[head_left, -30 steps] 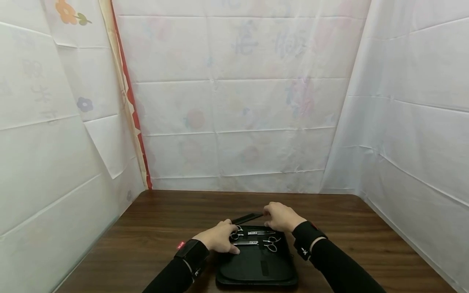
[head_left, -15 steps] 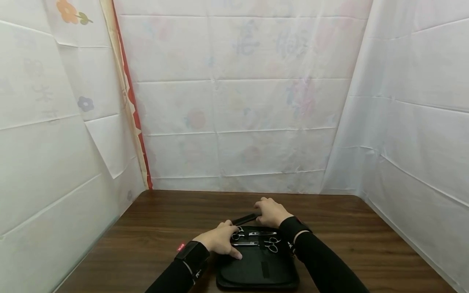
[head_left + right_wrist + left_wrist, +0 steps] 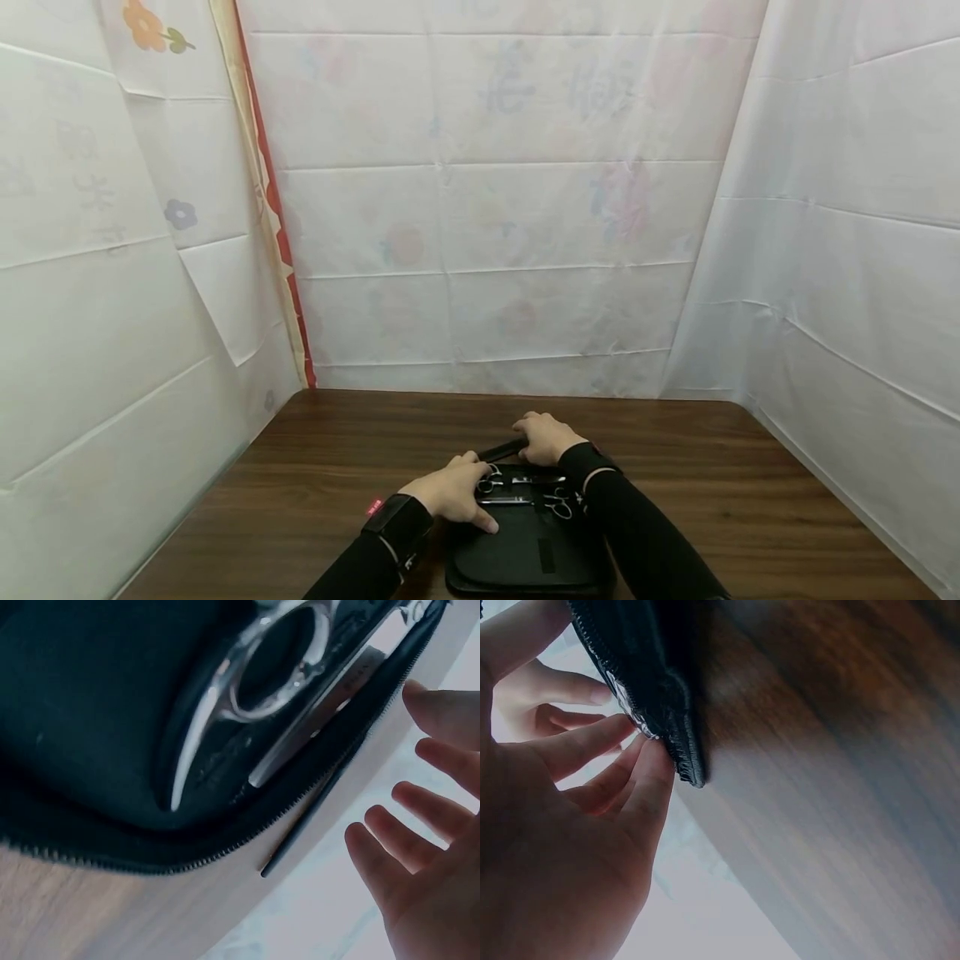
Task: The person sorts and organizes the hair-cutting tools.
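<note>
A black zip case (image 3: 502,554) lies unfolded on the table, with silver scissors (image 3: 558,507) strapped across its upper part. My left hand (image 3: 452,492) grips the case at its upper left corner, thumb across the inner face; in the left wrist view the fingertips of my left hand (image 3: 577,795) meet the zip edge. A thin black strip-like piece (image 3: 501,451) sits at the case's far edge. My right hand (image 3: 547,438) is by its right end; in the right wrist view the right hand (image 3: 431,855) has its fingers spread, holding nothing, beside the black piece (image 3: 300,825).
The brown wooden table (image 3: 360,442) extends around the case on both sides and behind it. White printed sheets (image 3: 480,208) hang at the back, left and right. My right sleeve (image 3: 645,533) crosses the case's right edge.
My right hand has moved left and a little nearer the left hand, its forearm now over the case's right side. The left hand has hardly moved on the case.
</note>
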A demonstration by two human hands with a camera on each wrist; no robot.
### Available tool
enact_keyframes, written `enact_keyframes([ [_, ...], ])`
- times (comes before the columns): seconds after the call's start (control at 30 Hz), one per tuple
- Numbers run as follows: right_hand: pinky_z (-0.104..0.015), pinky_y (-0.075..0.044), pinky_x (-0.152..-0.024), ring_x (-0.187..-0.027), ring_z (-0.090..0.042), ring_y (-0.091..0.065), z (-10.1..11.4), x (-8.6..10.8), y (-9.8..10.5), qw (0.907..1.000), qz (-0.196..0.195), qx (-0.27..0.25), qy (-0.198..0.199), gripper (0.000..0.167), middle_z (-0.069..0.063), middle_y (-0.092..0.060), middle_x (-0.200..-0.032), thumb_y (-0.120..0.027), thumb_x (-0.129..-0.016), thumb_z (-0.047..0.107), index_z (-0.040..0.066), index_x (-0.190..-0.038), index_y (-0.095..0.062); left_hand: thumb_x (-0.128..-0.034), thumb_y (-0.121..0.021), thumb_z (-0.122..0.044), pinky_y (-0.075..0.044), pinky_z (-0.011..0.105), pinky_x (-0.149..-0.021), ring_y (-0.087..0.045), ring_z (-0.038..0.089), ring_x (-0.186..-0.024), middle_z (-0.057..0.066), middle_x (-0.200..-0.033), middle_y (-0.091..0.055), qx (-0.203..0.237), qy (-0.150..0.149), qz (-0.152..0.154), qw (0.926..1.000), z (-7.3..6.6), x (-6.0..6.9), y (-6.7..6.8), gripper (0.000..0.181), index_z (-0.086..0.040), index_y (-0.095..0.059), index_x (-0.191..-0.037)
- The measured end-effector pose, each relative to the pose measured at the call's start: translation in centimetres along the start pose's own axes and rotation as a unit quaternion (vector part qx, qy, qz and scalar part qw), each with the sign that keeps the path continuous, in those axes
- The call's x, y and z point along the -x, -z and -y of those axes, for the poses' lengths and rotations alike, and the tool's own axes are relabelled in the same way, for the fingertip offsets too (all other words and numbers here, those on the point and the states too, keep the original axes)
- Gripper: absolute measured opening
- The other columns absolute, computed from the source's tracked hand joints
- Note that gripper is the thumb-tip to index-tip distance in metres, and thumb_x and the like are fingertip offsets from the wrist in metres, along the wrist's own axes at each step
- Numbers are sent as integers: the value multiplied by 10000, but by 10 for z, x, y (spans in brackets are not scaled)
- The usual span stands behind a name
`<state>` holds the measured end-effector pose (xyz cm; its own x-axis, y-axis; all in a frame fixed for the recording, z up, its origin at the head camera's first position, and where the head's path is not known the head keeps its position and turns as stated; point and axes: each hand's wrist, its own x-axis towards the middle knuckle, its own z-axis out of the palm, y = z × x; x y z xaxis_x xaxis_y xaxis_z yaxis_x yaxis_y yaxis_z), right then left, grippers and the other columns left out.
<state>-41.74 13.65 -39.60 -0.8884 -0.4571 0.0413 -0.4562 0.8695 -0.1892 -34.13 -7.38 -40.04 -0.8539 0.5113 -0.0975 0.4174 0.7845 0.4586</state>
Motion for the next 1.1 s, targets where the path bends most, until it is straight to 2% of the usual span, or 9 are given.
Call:
enact_keyframes([
  [0.2,-524,-426,-1064,-1347,-377,-498,3,1,-1,9988,454,-157,25,414,-179,-480,-1507,-666,-983,133,85,-1392,-622,-762,-900,-396,-463,468,-970,-467,272,-1199,34,-1235,-506,-33,32,-37,10000,-2,0,0,810,-55,-565,-1416],
  [0.33,-492,-424,-1071,-1324,-343,-523,2,2,-3,9983,584,-68,40,392,-151,-547,-1441,-632,-1002,115,94,-1393,-627,-761,-899,-404,-464,469,-974,-466,276,-1220,35,-1255,-508,-78,23,-43,10000,-2,0,0,811,-62,-565,-1416],
  [0.5,-477,-502,-957,-1181,-307,-603,-4,2,-6,9992,350,201,49,332,-84,-631,-1246,-654,-988,105,141,-1316,-692,-764,-897,-403,-462,470,-977,-463,281,-1234,42,-1290,-504,-87,18,-41,10000,-2,0,-1,813,-67,-560,-1423],
  [0.77,-446,-539,-789,-971,-257,-634,-11,2,-9,9962,-56,801,344,152,-7,-609,-976,-720,-924,62,173,-1019,-761,-757,-898,-412,-468,445,-965,-474,261,-1198,25,-1246,-514,-172,-48,-121,9998,-1,1,-2,800,-65,-577,-1402],
  [0.93,-419,-540,-779,-898,-251,-630,-14,3,-10,9900,-114,1324,479,155,-16,-587,-902,-747,-884,12,162,-893,-708,-759,-894,-421,-469,447,-967,-474,259,-1201,25,-1252,-513,-212,-46,-120,9997,0,1,-3,801,-70,-576,-1405],
  [1.1,-440,-554,-781,-879,-286,-651,-14,6,-11,9802,-392,1791,746,165,-49,-611,-898,-787,-807,-4,127,-828,-689,-760,-893,-428,-464,461,-983,-468,281,-1238,51,-1304,-507,-223,-26,-118,9997,0,1,-2,808,-68,-572,-1407],
])
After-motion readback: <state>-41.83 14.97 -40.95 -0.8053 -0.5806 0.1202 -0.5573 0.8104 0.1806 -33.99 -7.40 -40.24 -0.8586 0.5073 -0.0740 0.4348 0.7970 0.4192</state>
